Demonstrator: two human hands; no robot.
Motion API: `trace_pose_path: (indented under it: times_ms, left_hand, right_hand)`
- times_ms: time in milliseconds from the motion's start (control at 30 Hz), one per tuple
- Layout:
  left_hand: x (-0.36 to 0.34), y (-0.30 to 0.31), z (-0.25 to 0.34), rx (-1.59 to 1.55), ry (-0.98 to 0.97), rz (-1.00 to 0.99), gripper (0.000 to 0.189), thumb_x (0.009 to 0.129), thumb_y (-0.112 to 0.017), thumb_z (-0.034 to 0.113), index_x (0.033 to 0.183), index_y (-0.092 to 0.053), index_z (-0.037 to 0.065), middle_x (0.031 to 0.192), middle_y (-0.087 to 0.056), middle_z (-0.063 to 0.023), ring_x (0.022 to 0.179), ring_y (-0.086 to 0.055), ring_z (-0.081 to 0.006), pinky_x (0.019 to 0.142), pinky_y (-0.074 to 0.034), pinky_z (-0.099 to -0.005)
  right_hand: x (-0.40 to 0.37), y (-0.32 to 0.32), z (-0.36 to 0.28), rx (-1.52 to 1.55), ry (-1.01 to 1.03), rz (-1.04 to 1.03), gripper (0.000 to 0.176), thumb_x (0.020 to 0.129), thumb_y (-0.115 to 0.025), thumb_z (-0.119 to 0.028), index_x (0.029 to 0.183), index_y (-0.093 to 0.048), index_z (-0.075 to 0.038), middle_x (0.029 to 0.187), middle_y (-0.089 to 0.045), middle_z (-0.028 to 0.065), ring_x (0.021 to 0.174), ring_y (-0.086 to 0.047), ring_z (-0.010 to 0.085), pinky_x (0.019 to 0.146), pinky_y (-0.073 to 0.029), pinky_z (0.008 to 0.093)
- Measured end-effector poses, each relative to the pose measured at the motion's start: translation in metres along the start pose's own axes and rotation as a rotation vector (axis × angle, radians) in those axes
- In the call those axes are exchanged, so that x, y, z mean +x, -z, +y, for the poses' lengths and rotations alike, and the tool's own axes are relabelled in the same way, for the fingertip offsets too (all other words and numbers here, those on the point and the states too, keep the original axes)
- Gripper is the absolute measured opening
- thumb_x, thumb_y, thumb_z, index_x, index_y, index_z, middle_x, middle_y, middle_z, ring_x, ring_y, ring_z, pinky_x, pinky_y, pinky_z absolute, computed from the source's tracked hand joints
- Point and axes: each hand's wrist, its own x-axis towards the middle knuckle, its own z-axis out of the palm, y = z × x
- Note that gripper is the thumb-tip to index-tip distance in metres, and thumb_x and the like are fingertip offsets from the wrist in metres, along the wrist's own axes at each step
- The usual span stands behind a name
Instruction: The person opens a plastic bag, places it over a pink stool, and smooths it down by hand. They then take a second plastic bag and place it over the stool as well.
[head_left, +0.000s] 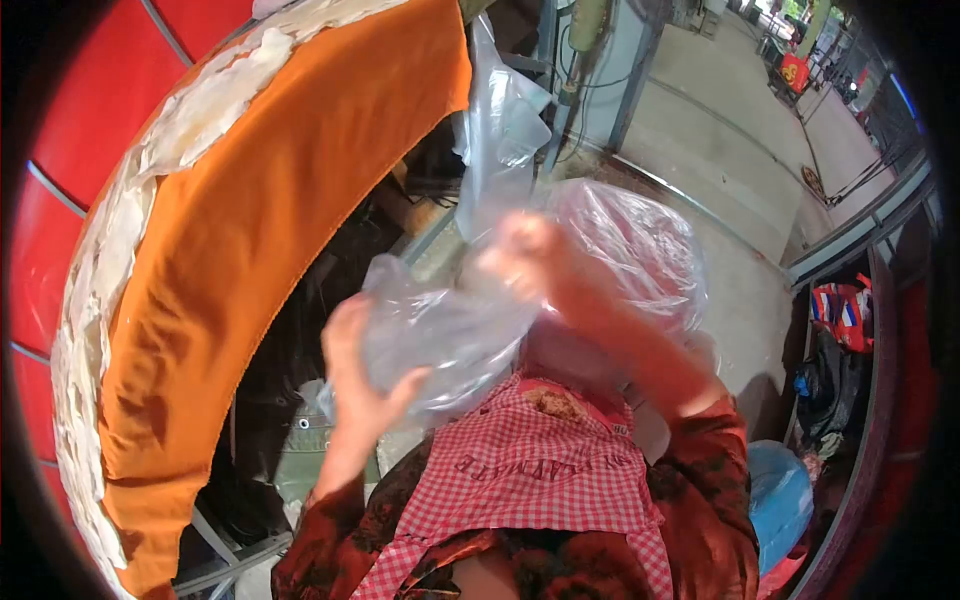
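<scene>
A clear plastic bag [440, 345] spreads between my two hands, above the red checked apron [540, 460]. My left hand [365, 370] is at the bag's left side, its thumb apart from the other fingers and the plastic against it. My right hand [520, 255] is blurred, with its fingers curled at the bag's upper right; what they hold is too smeared to make out. Behind my right forearm sits a larger clear plastic bag [640, 245] with something pink inside. More clear plastic [497, 130] hangs beyond my right hand.
An orange cloth [240, 250] with pale, flaky sheets [90, 290] along its outer edge curves along the left. A blue plastic bag [778, 495] lies at lower right, near a metal frame [865, 400]. Concrete floor [700, 150] stretches beyond, with a red object [795, 72] far off.
</scene>
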Motion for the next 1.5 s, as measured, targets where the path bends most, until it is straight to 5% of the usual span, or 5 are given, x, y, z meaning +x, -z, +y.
trace_pose_path:
  times_ms: [567,867,1067,1367,1500]
  left_hand:
    - [0.014,0.032,-0.086,0.435,0.381,-0.306,0.031,0.075,-0.061,0.001,0.106,-0.063,0.007,0.088,-0.066,-0.0186,0.083,-0.064,-0.0382,0.071,-0.051,-0.0463]
    - [0.157,0.148,0.041,0.113,-0.42,0.989,0.042,0.085,-0.046,-0.002,0.126,-0.055,0.0,0.123,-0.058,-0.0167,0.11,-0.057,-0.0261,0.097,-0.043,-0.0374]
    - [-0.024,-0.021,-0.239,0.672,0.189,-0.69,0.033,0.083,-0.049,-0.006,0.113,-0.057,0.002,0.11,-0.061,-0.0119,0.096,-0.059,-0.0229,0.085,-0.047,-0.0337]
    - [0.047,0.061,-0.104,-0.656,0.335,0.124,0.024,0.075,-0.053,-0.014,0.078,-0.046,0.009,0.08,-0.059,-0.0017,0.074,-0.056,-0.0102,0.067,-0.046,-0.0234]
    - [0.069,0.09,-0.071,-0.933,0.345,0.059,0.015,0.076,-0.05,-0.001,0.078,-0.043,0.012,0.071,-0.05,0.0024,0.06,-0.044,-0.0059,0.052,-0.035,-0.0202]
  right_hand:
    - [0.074,0.158,0.078,-1.373,0.036,-0.047,0.015,0.084,-0.055,-0.014,0.091,-0.061,-0.002,0.09,-0.063,0.0184,0.08,-0.061,0.0341,0.07,-0.047,0.043]
    - [-0.023,0.092,-0.22,-0.726,1.217,0.89,0.026,0.098,-0.043,-0.021,0.104,-0.062,-0.004,0.091,-0.064,0.0064,0.085,-0.064,0.0216,0.077,-0.051,0.0362]
    - [0.006,0.072,0.105,-0.837,-0.011,-0.558,0.032,0.098,-0.049,-0.03,0.109,-0.061,-0.002,0.104,-0.059,0.0063,0.095,-0.056,0.0192,0.089,-0.043,0.0352]
    - [0.063,0.059,-0.019,-0.5,0.631,0.284,0.02,0.093,-0.053,-0.016,0.083,-0.057,0.001,0.071,-0.058,0.0135,0.068,-0.056,0.0191,0.065,-0.045,0.0378]
    - [0.014,0.055,-0.052,-0.836,0.683,0.017,0.016,0.085,-0.063,-0.017,0.087,-0.059,-0.002,0.082,-0.063,0.0157,0.077,-0.065,0.0293,0.067,-0.049,0.0422]
